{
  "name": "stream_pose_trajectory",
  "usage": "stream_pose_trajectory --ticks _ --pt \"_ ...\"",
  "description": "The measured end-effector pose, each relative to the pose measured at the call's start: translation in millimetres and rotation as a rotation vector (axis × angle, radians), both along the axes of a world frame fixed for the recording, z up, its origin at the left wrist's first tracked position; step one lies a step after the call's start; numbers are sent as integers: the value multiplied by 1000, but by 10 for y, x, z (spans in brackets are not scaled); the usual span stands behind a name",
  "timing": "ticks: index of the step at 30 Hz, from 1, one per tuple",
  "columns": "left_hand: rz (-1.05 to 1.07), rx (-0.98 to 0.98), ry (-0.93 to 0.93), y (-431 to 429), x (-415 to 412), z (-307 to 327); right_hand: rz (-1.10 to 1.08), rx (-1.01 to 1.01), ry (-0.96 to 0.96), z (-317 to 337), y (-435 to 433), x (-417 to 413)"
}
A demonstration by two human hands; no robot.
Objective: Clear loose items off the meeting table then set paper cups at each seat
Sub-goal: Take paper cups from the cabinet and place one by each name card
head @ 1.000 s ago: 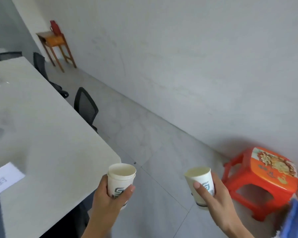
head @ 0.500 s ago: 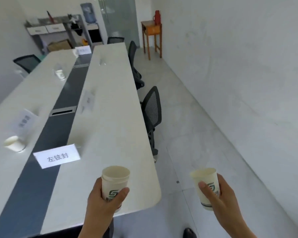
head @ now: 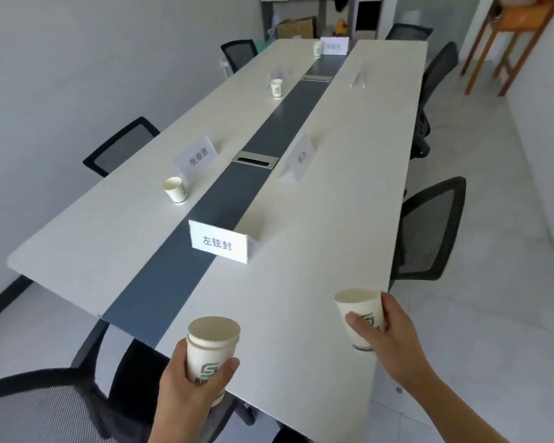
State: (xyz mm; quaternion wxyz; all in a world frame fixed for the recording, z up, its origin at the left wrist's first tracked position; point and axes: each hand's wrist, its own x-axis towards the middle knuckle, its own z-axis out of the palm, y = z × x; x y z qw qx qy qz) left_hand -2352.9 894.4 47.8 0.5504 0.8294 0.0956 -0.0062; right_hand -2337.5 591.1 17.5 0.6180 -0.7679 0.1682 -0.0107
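My left hand (head: 191, 383) grips a short stack of nested white paper cups (head: 211, 350) above the near end of the long white meeting table (head: 317, 219). My right hand (head: 389, 338) holds a single paper cup (head: 362, 319), tilted slightly, over the table's near right edge. Three more paper cups stand along the table's left half: a near cup (head: 175, 189), a middle cup (head: 276, 88) and a far cup (head: 317, 48). Each stands beside a name card.
A name card (head: 218, 241) stands on the table's dark centre strip (head: 173, 282), with more cards (head: 196, 157) (head: 299, 157) farther along. Black mesh chairs (head: 429, 228) (head: 120, 145) line both sides, one (head: 39, 407) by my left arm. A wooden side table (head: 509, 36) stands far right.
My view has swung left from the wall and floor onto the table. Both hands, still holding their cups, now hover over the table's near end.
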Motion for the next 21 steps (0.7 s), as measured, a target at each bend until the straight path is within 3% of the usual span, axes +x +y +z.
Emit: stream_pose_trajectory --ticks 12,21 --pt "-11 -64 72 376 1655 -309 -1 -141 101 -470 689 2280" --pt "81 -47 206 853 1936 -663 10 -295 193 -1182 1148 3163"
